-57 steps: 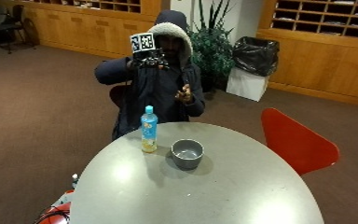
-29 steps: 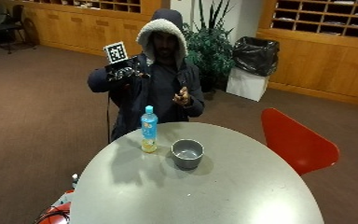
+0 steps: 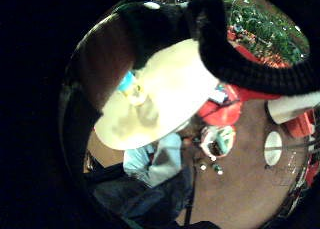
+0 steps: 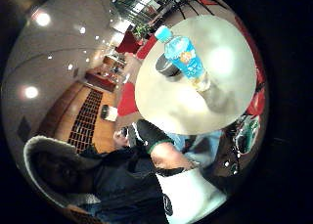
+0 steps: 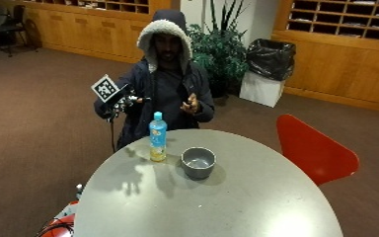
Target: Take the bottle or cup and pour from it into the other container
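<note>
Grey table point(image 5: 242, 207): one bottle point(image 5: 157, 137), one cup point(image 5: 198, 162)

Bottle point(image 5: 157, 137) below gloved right hand point(image 5: 125, 101): light blue cap, blue label with orange-yellow print, yellowish liquid low down. Cup point(image 5: 198, 162) just past bottle, further from that hand: plain grey, darker inside. Bench point(image 5: 242, 207) pale grey, no pattern. Glove black; other hand point(image 5: 190, 104) bare. Person's jacket point(image 5: 203, 94) dark navy, hood trimmed in cream fuzz. Chair point(image 5: 314, 150) way off on bare-hand side: bright red. Carpet point(image 5: 38, 123) brown, wall panelling warm wood tone, bin bag point(image 5: 272, 58) black, plant point(image 5: 221, 49) dark green.
</note>
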Tool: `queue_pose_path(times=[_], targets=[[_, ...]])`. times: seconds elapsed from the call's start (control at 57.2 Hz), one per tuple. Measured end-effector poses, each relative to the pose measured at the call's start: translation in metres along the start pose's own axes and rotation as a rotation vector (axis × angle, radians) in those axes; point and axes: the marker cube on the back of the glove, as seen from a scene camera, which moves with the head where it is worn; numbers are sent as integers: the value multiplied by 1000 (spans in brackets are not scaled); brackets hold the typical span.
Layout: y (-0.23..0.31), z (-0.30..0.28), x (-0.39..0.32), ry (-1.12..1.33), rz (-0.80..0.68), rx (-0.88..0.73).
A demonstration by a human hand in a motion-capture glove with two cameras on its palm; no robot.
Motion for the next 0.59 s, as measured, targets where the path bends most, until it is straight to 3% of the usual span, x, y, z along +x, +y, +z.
queue_pose_path(times=[0.07, 0.21, 0.367, 0.489, 0.559, 0.594], targets=[[-6, 17, 10, -70, -20, -18], [-37, 57, 26, -215, -121, 119], [-50, 91, 30, -378, -24, -80], [-73, 134, 32, -574, -121, -28], [-84, 149, 29, -656, -48, -108], [-96, 158, 25, -693, -52, -65]])
